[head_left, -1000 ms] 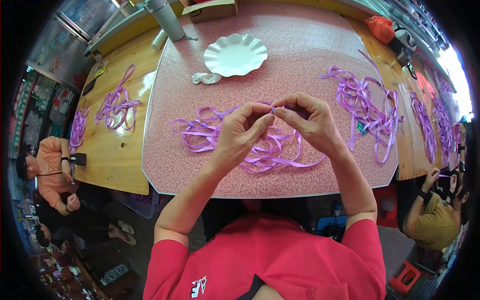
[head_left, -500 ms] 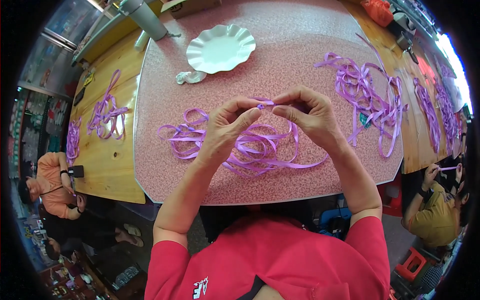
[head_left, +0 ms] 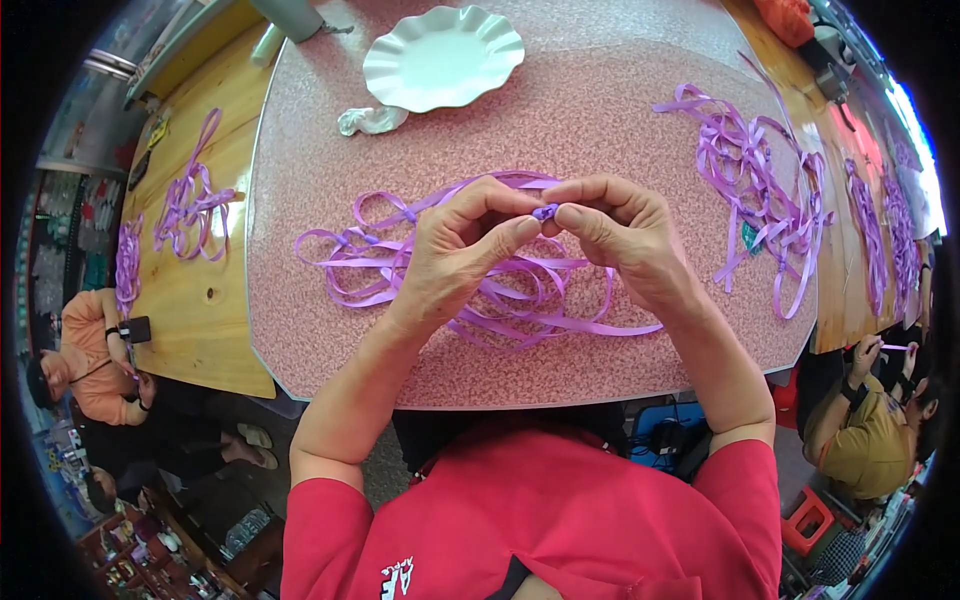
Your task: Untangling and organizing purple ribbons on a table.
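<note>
Over the middle of the pink speckled table, my left hand (head_left: 462, 240) and my right hand (head_left: 625, 232) meet with thumbs and forefingers closed. Both pinch a small purple knot (head_left: 544, 212) in a length of purple ribbon, one hand on each side of it. Beneath and behind my hands, the loose purple ribbon (head_left: 370, 268) lies in loops, with darker knots along it. Part of this ribbon is hidden by my hands and left forearm.
A white scalloped plate (head_left: 443, 60) stands at the back, with a crumpled white wad (head_left: 372, 121) beside it. More purple ribbon (head_left: 740, 150) is heaped to the right, and another bunch (head_left: 193, 215) lies on the wooden table at left. A person in orange (head_left: 90, 325) sits left, another person (head_left: 868, 430) right.
The knot between my fingertips shows more plainly now, and my fingers are closer together. The table and everything on it has shifted in view as my head moved.
</note>
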`<action>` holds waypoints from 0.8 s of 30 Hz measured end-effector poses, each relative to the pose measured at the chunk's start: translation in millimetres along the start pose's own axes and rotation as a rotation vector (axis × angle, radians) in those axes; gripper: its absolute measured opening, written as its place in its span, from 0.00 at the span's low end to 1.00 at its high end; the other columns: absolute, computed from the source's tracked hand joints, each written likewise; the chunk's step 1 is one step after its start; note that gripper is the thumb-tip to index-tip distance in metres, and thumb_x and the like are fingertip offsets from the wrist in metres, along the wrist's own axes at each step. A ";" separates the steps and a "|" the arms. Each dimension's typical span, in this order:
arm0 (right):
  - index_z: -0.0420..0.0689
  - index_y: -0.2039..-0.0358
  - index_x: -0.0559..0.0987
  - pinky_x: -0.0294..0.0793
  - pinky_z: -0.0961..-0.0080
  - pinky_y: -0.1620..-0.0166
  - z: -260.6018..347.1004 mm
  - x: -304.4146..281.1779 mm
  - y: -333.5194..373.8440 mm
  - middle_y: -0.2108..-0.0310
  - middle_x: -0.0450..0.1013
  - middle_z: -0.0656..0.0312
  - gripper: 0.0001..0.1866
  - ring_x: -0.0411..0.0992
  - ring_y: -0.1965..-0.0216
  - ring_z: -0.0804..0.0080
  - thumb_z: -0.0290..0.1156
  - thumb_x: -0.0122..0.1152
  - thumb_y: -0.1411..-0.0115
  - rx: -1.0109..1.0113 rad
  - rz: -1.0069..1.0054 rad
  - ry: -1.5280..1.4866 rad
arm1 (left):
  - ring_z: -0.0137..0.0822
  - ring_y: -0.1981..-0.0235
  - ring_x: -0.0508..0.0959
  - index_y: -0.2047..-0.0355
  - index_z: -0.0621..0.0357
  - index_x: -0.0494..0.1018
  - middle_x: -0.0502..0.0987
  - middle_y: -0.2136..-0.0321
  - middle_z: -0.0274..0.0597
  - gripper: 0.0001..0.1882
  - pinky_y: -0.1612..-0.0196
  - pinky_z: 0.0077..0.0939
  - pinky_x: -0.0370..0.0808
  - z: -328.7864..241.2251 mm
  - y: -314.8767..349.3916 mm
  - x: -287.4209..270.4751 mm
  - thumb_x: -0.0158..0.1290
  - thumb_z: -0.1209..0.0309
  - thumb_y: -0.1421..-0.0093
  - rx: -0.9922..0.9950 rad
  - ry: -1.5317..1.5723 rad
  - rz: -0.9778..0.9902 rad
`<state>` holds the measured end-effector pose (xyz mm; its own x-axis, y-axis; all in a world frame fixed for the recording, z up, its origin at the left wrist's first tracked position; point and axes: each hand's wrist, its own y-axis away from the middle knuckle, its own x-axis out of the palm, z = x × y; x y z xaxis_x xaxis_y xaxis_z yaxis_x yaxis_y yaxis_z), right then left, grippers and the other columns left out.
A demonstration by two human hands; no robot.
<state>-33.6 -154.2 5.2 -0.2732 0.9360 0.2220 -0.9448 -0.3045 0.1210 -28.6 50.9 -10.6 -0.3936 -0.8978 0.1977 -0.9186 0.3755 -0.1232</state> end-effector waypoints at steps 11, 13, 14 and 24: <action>0.43 0.61 0.80 0.48 0.90 0.80 1.2 -5.1 -0.7 0.79 0.67 0.76 0.08 0.54 0.82 0.92 0.33 0.63 0.36 0.150 0.008 -0.164 | 0.17 0.64 0.72 0.59 0.61 0.78 0.76 0.65 0.27 0.08 0.60 0.13 0.69 0.6 3.4 -3.7 0.59 0.72 0.37 -0.089 0.057 -0.028; 0.43 0.62 0.80 0.47 0.89 0.80 3.5 -4.3 0.4 0.80 0.62 0.79 0.09 0.52 0.83 0.92 0.35 0.63 0.36 0.143 -0.006 -0.135 | 0.18 0.64 0.73 0.59 0.61 0.78 0.76 0.65 0.28 0.08 0.60 0.14 0.70 0.0 3.6 -2.9 0.58 0.73 0.37 -0.088 0.053 -0.029; 0.43 0.62 0.80 0.47 0.89 0.80 3.0 -4.2 0.6 0.80 0.62 0.79 0.09 0.52 0.83 0.92 0.35 0.63 0.36 0.143 -0.006 -0.133 | 0.18 0.64 0.73 0.59 0.61 0.77 0.76 0.65 0.28 0.08 0.60 0.14 0.70 -0.3 3.7 -2.3 0.58 0.73 0.37 -0.088 0.049 -0.030; 0.42 0.63 0.81 0.52 0.90 0.78 -2.5 0.9 -0.3 0.78 0.68 0.76 0.08 0.57 0.80 0.91 0.34 0.64 0.37 0.018 -0.071 0.033 | 0.20 0.63 0.74 0.60 0.62 0.77 0.77 0.65 0.30 0.08 0.59 0.16 0.71 1.6 3.9 -0.4 0.59 0.71 0.37 -0.082 -0.040 -0.042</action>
<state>-34.0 -152.8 3.0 -0.2115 0.9605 0.1806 -0.9588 -0.2398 0.1526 -31.9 52.4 -12.7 -0.3543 -0.9211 0.1615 -0.9348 0.3533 -0.0356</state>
